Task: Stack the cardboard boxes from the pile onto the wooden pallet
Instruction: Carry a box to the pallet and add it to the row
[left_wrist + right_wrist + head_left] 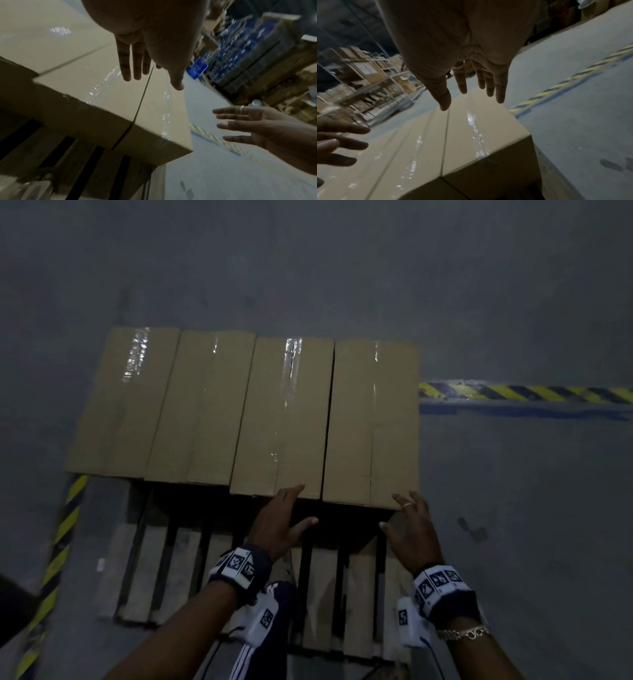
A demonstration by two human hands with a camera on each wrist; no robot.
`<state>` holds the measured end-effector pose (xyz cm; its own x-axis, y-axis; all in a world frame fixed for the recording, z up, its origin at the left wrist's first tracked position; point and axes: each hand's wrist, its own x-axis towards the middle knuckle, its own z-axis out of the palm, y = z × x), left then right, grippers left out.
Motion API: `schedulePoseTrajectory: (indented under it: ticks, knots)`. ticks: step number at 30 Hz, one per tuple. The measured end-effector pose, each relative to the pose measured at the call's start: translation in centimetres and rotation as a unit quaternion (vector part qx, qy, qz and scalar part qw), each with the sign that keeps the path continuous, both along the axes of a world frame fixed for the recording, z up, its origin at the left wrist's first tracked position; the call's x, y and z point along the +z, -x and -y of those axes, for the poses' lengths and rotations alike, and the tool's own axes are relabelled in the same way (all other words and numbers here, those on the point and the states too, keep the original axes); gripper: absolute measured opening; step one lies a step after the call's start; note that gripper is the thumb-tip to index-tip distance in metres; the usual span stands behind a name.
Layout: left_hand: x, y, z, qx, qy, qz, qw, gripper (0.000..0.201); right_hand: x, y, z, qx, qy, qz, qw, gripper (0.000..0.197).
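Four long, flat, brown cardboard boxes sealed with clear tape, lying side by side across the far half of the slatted wooden pallet [318, 587], long sides touching or nearly so. From the left: first box [125, 402], slightly overhanging the pallet edge; second box [202, 409]; third box [282, 419]; fourth box [373, 422], at the right end of the row. Near half of the pallet still bare, dark gaps showing between the planks. Left hand [279, 522] with fingers straight and spread, holding nothing, fingertips at the near top edge of the third box, close to the seam with the fourth; touching or just above, hard to tell. Right hand [409, 529] also flat and spread, empty, a ring on one finger, hovering at the near right corner of the fourth box. Probably light for their size and stiff enough to carry flat, but long, so likely to swing or sag if taken at one end only. Glossy tape strips probably slippery; better to avoid them. Best hold, as a judgement: both palms on the two long sides near the middle, or under the short ends. Corners likely to crush if dropped. To the right, yellow-black hazard tape [527, 393] on the grey concrete floor [513, 302].
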<state>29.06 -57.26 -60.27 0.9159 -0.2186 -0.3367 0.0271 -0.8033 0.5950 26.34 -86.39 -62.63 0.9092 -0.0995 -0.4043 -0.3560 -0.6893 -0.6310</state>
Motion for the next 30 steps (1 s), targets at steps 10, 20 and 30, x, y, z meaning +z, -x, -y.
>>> schedulePoseTrajectory:
  ticks: [10,20,30]
  knots:
    - [16.3,10.1,1.8,-0.016,0.031,0.060,0.998,0.066,14.5,10.1,2.1,0.008,-0.057,0.059,0.997,0.064]
    - [29.2,18.6,10.0,-0.164,0.067,0.141,0.974,0.056,24.8,23.7,8.3,-0.106,-0.078,0.108,0.985,0.065]
    - [30.9,24.2,20.7,-0.389,0.090,0.097,0.911,0.051,29.2,37.9,12.7,-0.290,-0.054,0.120,0.948,0.057]
